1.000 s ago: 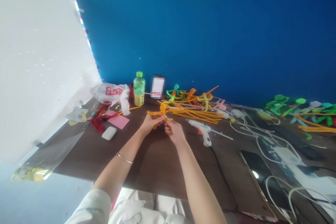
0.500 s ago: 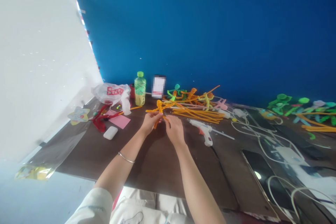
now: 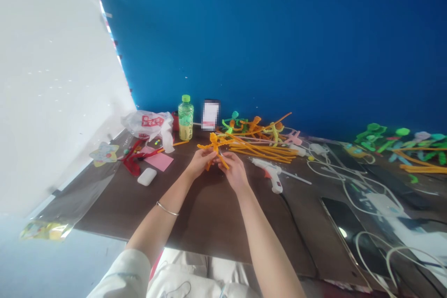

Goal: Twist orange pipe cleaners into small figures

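Above the middle of the dark table, an orange pipe-cleaner figure (image 3: 213, 138) with a head, arms and two legs is held between both hands. My left hand (image 3: 201, 162) pinches its body and one leg from the left. From the right, my right hand (image 3: 233, 167) has its fingers closed on the other leg, which sticks out toward me. Behind the hands lies a bundle of loose orange pipe cleaners (image 3: 265, 152). Green, yellow, orange and pink pipe-cleaner figures (image 3: 256, 123) lie heaped near the wall.
A white glue gun (image 3: 274, 174) lies right of my hands, its black cord running forward. A bottle (image 3: 186, 118) and a phone (image 3: 210, 115) stand at the back. Left are a plastic bag (image 3: 148, 123), pink paper (image 3: 159, 160) and a white case (image 3: 147, 176). Tangled cables (image 3: 352, 181) cover the right.
My right hand has turned and shifted its grip, so the figure's right leg now shows between its fingers. The figure has moved slightly to the right.
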A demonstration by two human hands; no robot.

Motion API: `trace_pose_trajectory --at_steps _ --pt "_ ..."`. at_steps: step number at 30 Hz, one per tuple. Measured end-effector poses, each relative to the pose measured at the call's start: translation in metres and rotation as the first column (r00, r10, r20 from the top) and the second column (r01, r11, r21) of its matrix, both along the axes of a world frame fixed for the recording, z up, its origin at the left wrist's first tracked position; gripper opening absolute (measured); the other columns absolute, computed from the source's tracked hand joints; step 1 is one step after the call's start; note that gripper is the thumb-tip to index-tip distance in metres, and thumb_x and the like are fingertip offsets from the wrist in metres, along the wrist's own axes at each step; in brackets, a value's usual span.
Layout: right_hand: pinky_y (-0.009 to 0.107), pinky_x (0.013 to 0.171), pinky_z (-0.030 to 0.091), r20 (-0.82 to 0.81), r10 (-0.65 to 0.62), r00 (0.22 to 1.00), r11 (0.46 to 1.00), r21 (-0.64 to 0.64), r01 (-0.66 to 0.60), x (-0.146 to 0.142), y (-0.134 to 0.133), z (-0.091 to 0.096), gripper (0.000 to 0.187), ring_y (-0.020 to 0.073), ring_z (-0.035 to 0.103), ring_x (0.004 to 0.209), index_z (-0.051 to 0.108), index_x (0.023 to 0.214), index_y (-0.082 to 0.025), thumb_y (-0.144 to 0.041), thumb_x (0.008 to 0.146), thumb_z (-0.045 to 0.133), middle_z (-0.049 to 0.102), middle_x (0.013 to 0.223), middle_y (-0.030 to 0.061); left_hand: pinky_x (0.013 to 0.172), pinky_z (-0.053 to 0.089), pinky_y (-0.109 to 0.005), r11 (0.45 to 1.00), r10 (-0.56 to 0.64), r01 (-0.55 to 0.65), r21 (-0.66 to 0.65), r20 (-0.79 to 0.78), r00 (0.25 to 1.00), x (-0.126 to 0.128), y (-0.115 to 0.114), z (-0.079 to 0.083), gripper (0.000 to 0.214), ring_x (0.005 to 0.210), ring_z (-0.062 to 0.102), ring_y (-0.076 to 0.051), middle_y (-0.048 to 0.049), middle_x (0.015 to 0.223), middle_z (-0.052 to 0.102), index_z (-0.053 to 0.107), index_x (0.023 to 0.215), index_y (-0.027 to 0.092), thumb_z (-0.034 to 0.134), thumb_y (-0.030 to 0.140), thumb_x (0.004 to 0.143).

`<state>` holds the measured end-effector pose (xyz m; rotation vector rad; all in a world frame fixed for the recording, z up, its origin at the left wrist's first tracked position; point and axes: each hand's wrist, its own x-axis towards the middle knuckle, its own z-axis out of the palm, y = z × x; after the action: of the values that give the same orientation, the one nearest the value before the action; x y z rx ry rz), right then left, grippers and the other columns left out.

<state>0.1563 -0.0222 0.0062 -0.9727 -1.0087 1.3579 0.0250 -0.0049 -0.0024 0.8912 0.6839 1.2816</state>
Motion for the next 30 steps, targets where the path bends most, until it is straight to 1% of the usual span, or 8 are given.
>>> trace_pose_trajectory --at_steps 4,9,14,18,21,25,27,30 --pt "0.036 0.076 0.051 0.309 -0.151 0.939 0.960 0.272 0.065 0.003 -0.001 0.000 0.018 0.0187 0.065 0.076 0.066 0.085 -0.019 -0.031 0.072 0.059 0.070 0.083 0.0052 0.053 0.043 -0.017 0.993 -0.024 0.034 -0.113 0.082 0.996 -0.002 0.001 0.001 0.025 0.053 0.053 -0.004 0.0003 0.064 0.058 0.061 0.078 0.011 0.073 0.026 0.062" --pt "0.038 0.089 0.046 0.582 -0.410 0.702 0.758 0.645 -0.093 0.009 -0.002 -0.003 0.024 0.0187 0.059 0.098 0.069 0.093 -0.025 -0.024 0.083 0.047 0.062 0.112 0.0062 0.052 0.044 -0.014 0.979 -0.037 0.064 -0.192 0.143 0.989 -0.004 0.005 -0.001 0.018 0.051 0.052 -0.003 0.0010 0.059 0.055 0.062 0.074 0.011 0.072 0.022 0.064" --pt "0.037 0.086 0.046 0.607 -0.579 0.544 0.645 0.749 -0.149 0.012 -0.001 -0.009 0.024 0.0194 0.056 0.101 0.067 0.098 -0.026 -0.026 0.086 0.046 0.054 0.123 0.0074 0.053 0.045 -0.015 0.980 -0.011 0.045 -0.192 0.173 0.985 -0.003 0.004 -0.001 0.015 0.051 0.051 -0.003 0.0010 0.059 0.054 0.062 0.072 0.011 0.071 0.021 0.066" --pt "0.037 0.082 0.043 0.662 -0.597 0.453 0.665 0.724 -0.182 0.009 -0.003 -0.009 0.026 0.0204 0.058 0.091 0.066 0.099 -0.021 -0.027 0.087 0.043 0.064 0.097 0.0088 0.054 0.044 -0.015 0.987 0.012 0.017 -0.157 0.177 0.984 -0.001 0.002 0.000 0.018 0.052 0.050 -0.002 0.0016 0.060 0.054 0.062 0.074 0.011 0.071 0.022 0.065" --pt "0.032 0.072 0.043 0.667 -0.515 0.538 0.766 0.640 -0.059 0.003 -0.004 -0.007 0.030 0.0182 0.058 0.075 0.066 0.083 -0.017 -0.032 0.087 0.041 0.065 0.077 0.0072 0.054 0.042 -0.015 0.993 0.029 -0.011 -0.114 0.151 0.988 0.000 0.002 -0.001 0.021 0.052 0.050 -0.002 0.0020 0.061 0.054 0.061 0.075 0.011 0.073 0.023 0.062" --pt "0.025 0.052 0.039 0.522 -0.303 0.797 0.938 0.312 0.152 -0.001 -0.002 -0.004 0.036 0.0118 0.048 0.049 0.055 0.054 -0.016 -0.041 0.080 0.048 0.053 0.051 0.0005 0.054 0.041 -0.017 0.997 0.062 -0.058 -0.056 0.073 0.995 0.002 0.001 -0.002 0.029 0.054 0.052 -0.005 0.0019 0.060 0.056 0.059 0.078 0.011 0.075 0.025 0.059" --pt "0.023 0.043 0.032 0.325 -0.148 0.934 0.988 0.079 0.129 -0.001 0.001 -0.004 0.033 0.0088 0.041 0.041 0.052 0.052 -0.017 -0.041 0.074 0.053 0.047 0.045 -0.0021 0.054 0.042 -0.019 0.998 0.061 -0.060 -0.023 0.044 0.997 0.003 0.001 -0.003 0.032 0.055 0.054 -0.006 0.0014 0.062 0.058 0.059 0.080 0.011 0.076 0.026 0.057" --pt "0.021 0.036 0.025 0.079 0.002 0.997 0.991 -0.135 0.009 0.000 0.002 -0.003 0.026 0.0066 0.036 0.035 0.052 0.056 -0.017 -0.040 0.067 0.060 0.047 0.046 -0.0030 0.054 0.042 -0.020 0.998 0.057 -0.057 -0.001 0.018 0.998 0.004 0.001 -0.004 0.033 0.055 0.054 -0.007 0.0009 0.064 0.059 0.058 0.079 0.011 0.076 0.025 0.056"
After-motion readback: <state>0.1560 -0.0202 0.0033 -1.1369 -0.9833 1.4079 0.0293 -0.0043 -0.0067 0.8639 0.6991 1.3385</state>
